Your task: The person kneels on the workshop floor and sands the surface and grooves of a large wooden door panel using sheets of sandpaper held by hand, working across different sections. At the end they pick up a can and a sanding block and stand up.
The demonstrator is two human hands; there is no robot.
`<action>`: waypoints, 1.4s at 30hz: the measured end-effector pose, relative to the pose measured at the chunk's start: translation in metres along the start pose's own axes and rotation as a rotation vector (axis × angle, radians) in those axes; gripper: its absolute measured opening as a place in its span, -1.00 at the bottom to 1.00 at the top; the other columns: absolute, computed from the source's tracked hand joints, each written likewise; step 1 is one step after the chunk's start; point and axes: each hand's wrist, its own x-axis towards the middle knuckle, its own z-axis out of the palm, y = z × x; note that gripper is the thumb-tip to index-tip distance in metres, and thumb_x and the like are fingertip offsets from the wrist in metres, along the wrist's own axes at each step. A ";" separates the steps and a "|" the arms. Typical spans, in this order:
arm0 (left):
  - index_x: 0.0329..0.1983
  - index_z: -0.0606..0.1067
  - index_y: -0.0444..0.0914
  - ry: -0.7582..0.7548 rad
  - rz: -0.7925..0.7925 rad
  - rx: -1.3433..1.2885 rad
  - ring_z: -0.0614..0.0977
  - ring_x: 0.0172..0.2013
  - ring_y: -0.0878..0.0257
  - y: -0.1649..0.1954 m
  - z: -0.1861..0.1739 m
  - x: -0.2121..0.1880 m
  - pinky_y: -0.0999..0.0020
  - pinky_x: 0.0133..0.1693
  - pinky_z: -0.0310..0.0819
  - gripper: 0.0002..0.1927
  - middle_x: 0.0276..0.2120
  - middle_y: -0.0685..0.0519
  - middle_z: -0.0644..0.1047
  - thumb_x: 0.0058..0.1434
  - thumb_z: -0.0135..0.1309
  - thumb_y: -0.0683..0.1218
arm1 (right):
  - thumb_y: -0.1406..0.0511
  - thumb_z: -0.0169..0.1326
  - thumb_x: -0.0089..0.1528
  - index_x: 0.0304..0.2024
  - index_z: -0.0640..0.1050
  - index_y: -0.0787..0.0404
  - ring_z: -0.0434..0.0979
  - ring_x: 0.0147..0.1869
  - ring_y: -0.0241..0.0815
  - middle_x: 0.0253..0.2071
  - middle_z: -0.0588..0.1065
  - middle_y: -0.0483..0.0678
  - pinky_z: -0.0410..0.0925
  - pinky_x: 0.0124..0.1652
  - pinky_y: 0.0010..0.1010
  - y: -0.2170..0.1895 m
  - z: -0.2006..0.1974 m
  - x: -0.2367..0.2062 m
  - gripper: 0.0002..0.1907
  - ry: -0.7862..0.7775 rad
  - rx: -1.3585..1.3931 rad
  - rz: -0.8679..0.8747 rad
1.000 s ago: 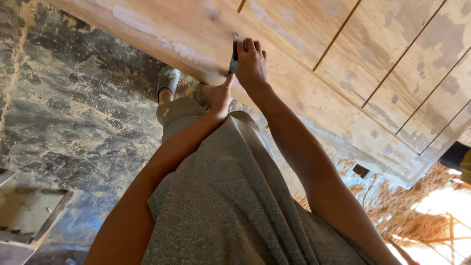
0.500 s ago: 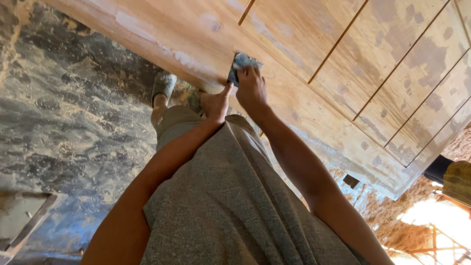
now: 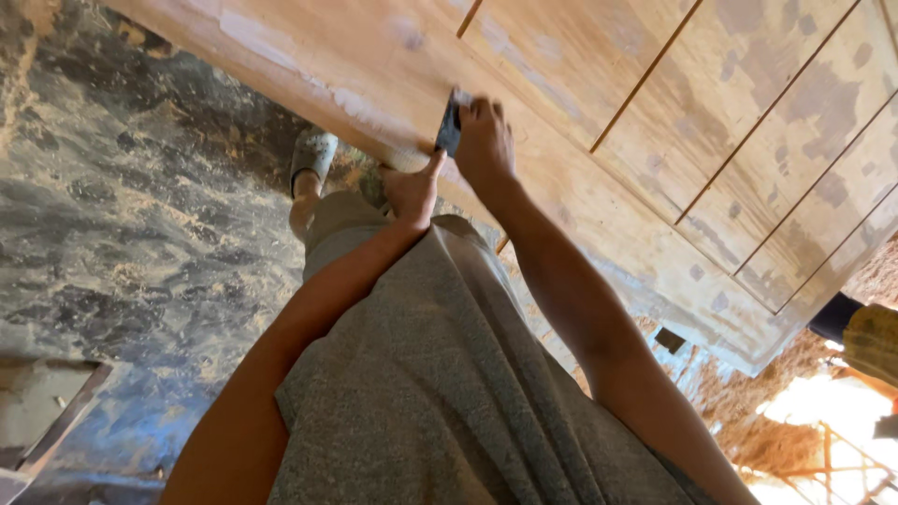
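The right hand (image 3: 484, 142) is closed around a dark putty knife (image 3: 450, 129), its fingers wrapped over the handle so that only the blade and a bit of the grip show at the hand's left side. The blade lies against the face of a large wooden door panel (image 3: 580, 103), close to the panel's long near edge. The panel is pale, patched with lighter filler, and crossed by thin dark grooves toward its far side.

Just beside it, the left hand (image 3: 412, 190) rests at the same near edge of the panel, fingers bunched together with the thumb lifted and pointing up toward the knife; it holds nothing that can be made out.

Below the arms hangs a grey shirt (image 3: 440, 393). A grey shoe (image 3: 313, 154) stands on the dusty, dark-stained floor (image 3: 122, 215), partly under the panel's edge. A shallow box (image 3: 37, 421) sits at the floor's lower left.
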 end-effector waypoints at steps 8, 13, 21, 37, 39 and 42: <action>0.24 0.27 -0.50 -0.006 -0.075 0.120 0.59 0.03 -0.09 -0.005 -0.006 -0.005 0.12 0.09 0.44 0.04 0.07 -0.30 0.53 -0.12 0.49 0.18 | 0.44 0.06 0.20 -0.05 0.60 0.28 0.43 0.15 0.13 0.00 0.47 0.09 0.36 0.02 -0.05 -0.002 -0.002 0.014 -0.73 0.005 0.089 0.047; 0.19 0.31 -0.52 -0.031 0.002 -0.029 0.61 0.02 -0.03 -0.008 -0.002 0.007 0.15 0.08 0.46 -0.03 0.04 -0.25 0.55 -0.11 0.49 0.12 | 0.54 0.05 0.16 0.00 0.62 0.33 0.49 0.06 0.12 -0.07 0.50 0.10 0.40 0.06 -0.15 0.031 -0.010 -0.005 -0.64 0.202 0.325 0.010; 0.25 0.23 -0.47 0.067 -0.171 0.076 0.55 0.11 -0.03 0.008 0.004 -0.008 0.15 0.19 0.34 0.10 0.11 -0.22 0.50 -0.13 0.49 0.26 | 0.53 0.06 0.21 0.03 0.61 0.34 0.62 -0.13 0.04 -0.11 0.54 0.11 0.46 -0.12 -0.26 0.068 -0.013 -0.116 -0.67 0.316 0.549 0.213; -0.17 0.53 -0.53 -0.259 0.030 -0.127 0.66 -0.44 0.14 -0.032 -0.017 -0.031 0.29 -0.41 0.59 -0.71 -0.34 -0.13 0.60 0.21 0.21 -0.15 | 0.49 0.08 0.23 0.03 0.60 0.34 0.63 -0.10 0.14 -0.05 0.56 0.15 0.49 -0.09 -0.19 0.154 -0.006 -0.216 -0.69 0.333 0.627 0.252; -0.18 0.51 -0.43 -0.285 0.028 0.008 0.65 -0.54 0.21 -0.036 -0.024 -0.035 0.35 -0.48 0.60 -0.83 -0.43 -0.08 0.60 0.23 0.10 -0.21 | 0.46 0.07 0.23 0.04 0.61 0.34 0.63 -0.10 0.16 -0.03 0.56 0.17 0.48 -0.10 -0.17 0.169 -0.011 -0.218 -0.68 0.262 0.584 0.275; -0.16 0.49 -0.44 -0.304 0.085 -0.171 0.63 -0.48 0.15 -0.033 -0.038 -0.046 0.29 -0.44 0.62 -0.85 -0.40 -0.11 0.56 0.24 0.07 -0.24 | 0.36 0.07 0.28 0.06 0.59 0.26 0.62 -0.10 0.16 0.05 0.57 0.09 0.47 -0.13 -0.09 0.180 -0.019 -0.210 -0.70 0.089 0.444 0.400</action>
